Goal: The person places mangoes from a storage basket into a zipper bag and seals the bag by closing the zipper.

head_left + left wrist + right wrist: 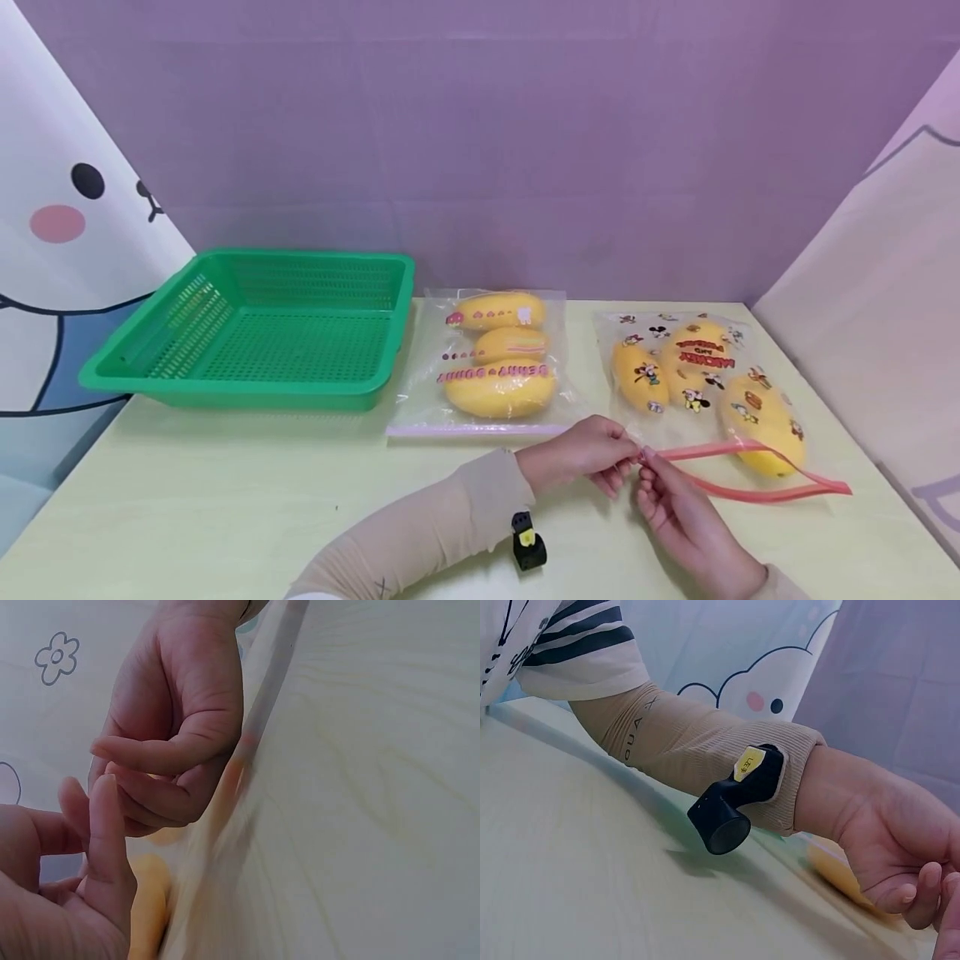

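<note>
A clear zip bag (678, 427) with cartoon prints lies at the right, holding several yellow mangoes (761, 417). Its red zip strip (780, 494) gapes in a loop toward the right end. At the strip's left end, my left hand (592, 450) pinches the bag's corner between thumb and fingers. Facing it, my right hand (686, 521) pinches the same corner, fingertips nearly meeting the left ones. The left wrist view shows both the left hand (90, 877) and right hand (187, 690) close together; the pinched plastic is hard to make out there.
A second zip bag (420, 392) with a pale purple strip holds three mangoes, left of my hands. Farther left stands a green plastic basket (262, 392). A purple cloth (487, 150) hangs behind the table (225, 500). A black wrist camera (529, 546) juts from the left sleeve.
</note>
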A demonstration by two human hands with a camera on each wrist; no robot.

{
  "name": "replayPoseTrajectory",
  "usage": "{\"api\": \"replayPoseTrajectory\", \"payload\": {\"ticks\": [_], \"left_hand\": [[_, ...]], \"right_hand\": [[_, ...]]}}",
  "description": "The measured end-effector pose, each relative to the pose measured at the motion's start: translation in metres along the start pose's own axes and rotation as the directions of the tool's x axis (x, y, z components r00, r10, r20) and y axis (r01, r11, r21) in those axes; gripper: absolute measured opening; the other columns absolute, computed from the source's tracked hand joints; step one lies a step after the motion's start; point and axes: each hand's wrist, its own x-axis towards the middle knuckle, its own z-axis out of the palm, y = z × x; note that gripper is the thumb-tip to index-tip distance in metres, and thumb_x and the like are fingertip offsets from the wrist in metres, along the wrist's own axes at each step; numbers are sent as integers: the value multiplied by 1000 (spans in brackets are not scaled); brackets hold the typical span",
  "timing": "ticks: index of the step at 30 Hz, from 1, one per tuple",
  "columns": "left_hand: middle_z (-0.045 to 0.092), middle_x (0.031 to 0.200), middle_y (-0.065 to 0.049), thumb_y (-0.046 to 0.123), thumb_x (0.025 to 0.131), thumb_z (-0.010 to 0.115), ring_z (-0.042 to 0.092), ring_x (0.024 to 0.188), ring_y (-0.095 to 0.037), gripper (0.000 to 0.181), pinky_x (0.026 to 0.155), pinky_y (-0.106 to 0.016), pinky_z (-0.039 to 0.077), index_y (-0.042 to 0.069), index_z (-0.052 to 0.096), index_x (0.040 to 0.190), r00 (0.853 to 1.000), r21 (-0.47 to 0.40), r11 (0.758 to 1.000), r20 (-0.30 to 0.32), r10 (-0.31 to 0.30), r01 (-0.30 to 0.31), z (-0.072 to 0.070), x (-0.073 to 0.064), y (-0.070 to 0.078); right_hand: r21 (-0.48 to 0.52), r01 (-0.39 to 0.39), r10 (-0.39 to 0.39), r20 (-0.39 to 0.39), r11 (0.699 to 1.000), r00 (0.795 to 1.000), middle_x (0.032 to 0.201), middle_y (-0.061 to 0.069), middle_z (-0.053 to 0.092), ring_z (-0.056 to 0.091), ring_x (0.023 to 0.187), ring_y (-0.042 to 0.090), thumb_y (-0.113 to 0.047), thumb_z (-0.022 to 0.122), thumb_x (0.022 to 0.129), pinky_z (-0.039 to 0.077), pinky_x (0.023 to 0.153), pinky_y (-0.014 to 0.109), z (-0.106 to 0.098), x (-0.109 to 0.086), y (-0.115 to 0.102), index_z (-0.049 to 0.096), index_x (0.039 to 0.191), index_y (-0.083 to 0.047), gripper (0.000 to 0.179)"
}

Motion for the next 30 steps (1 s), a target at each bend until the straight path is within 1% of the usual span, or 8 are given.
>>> {"api": "replayPoseTrajectory", "payload": {"ticks": [3, 8, 10, 13, 17, 22, 24, 30], "left_hand": [[50, 56, -2, 8, 91, 55, 48, 43, -12, 20, 42, -22, 48, 1, 58, 73, 1000, -2, 1000, -2, 4, -4, 0, 0, 0], [50, 55, -3, 6, 92, 54, 49, 45, -12, 20, 45, -24, 50, -2, 61, 75, 1000, 9, 1000, 6, 9, -9, 1, 0, -1], [50, 55, -3, 7, 92, 53, 49, 45, -12, 21, 46, -24, 51, -3, 61, 75, 1000, 3, 1000, 20, 11, -11, 0, 1, -2], [49, 55, -3, 7, 92, 53, 49, 45, -11, 23, 47, -24, 51, -4, 60, 74, 999, -20, 1000, 41, 8, -7, -1, 3, -3], [48, 55, -2, 7, 92, 53, 48, 45, -10, 24, 47, -23, 51, -2, 57, 70, 998, -39, 999, 55, -2, 4, -1, 3, -3], [47, 54, -2, 7, 92, 52, 47, 45, -10, 28, 46, -22, 50, 2, 53, 64, 998, -35, 999, 61, -17, 19, 2, 3, -3], [46, 54, -1, 6, 91, 51, 47, 44, -10, 28, 46, -22, 50, 3, 51, 63, 998, -32, 999, 51, -21, 23, 5, 2, -4], [44, 52, -2, 4, 90, 51, 46, 43, -11, 31, 48, -24, 52, 5, 47, 60, 1000, -16, 1000, 15, -8, 8, 7, 1, -5]], "right_hand": [[29, -17, 17, -12, 999, 1000, 78, -7, 56, 53, 72, 0, -27, 52, 97, 47, 69, 9, 2, -1, -2, 67, 87, -16, 21], [72, -52, 56, -64, 996, 996, 75, -7, 54, 50, 69, 0, -26, 53, 97, 46, 67, 9, 4, -1, -4, 68, 87, -17, 20], [78, -47, 52, -67, 996, 996, 74, -7, 53, 50, 68, 0, -26, 52, 97, 46, 66, 9, 5, -1, -4, 68, 86, -16, 21], [67, -11, 14, -35, 998, 999, 73, -7, 53, 50, 67, 0, -24, 51, 97, 45, 64, 9, 4, 0, -4, 67, 85, -15, 22], [64, 4, -3, -25, 998, 1000, 71, -7, 53, 50, 66, 0, -23, 50, 98, 45, 62, 10, 4, 0, -3, 66, 83, -14, 24], [63, -10, 16, -100, 998, 995, 70, -8, 52, 49, 65, 0, -24, 48, 99, 45, 64, 9, 4, -1, -2, 66, 83, -17, 25], [56, -8, 15, -127, 998, 992, 71, -8, 51, 49, 66, 1, -25, 47, 99, 46, 65, 10, 3, -2, -1, 65, 84, -18, 25], [38, -16, 22, -180, 999, 983, 72, -8, 48, 47, 68, 1, -24, 43, 100, 45, 67, 10, 4, 0, -2, 64, 82, -18, 29]]}}
